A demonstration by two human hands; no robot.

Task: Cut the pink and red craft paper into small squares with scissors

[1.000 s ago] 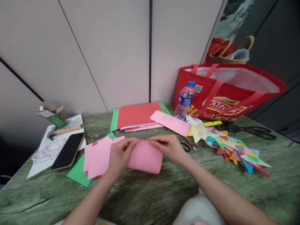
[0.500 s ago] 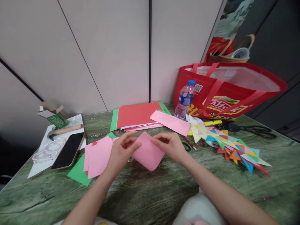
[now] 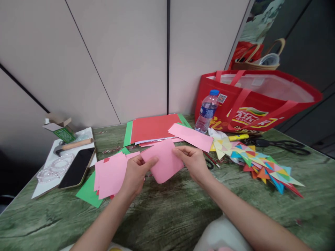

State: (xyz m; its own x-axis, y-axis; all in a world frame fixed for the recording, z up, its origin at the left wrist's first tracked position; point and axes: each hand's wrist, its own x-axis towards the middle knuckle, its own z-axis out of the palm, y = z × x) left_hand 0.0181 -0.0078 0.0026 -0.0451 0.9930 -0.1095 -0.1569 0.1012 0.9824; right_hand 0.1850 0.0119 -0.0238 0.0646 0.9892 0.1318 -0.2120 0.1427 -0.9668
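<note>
A green wood-grain bench meets pale panels along its far edge; near its left edge lie a hammer and phone, then pink sheets. Over its middle, the left hand and right hand pinch opposite sides of the pink paper. A red bag stands towards the far right corner. Since half a second ago, the paper has turned, its lowest corner shifting left
</note>
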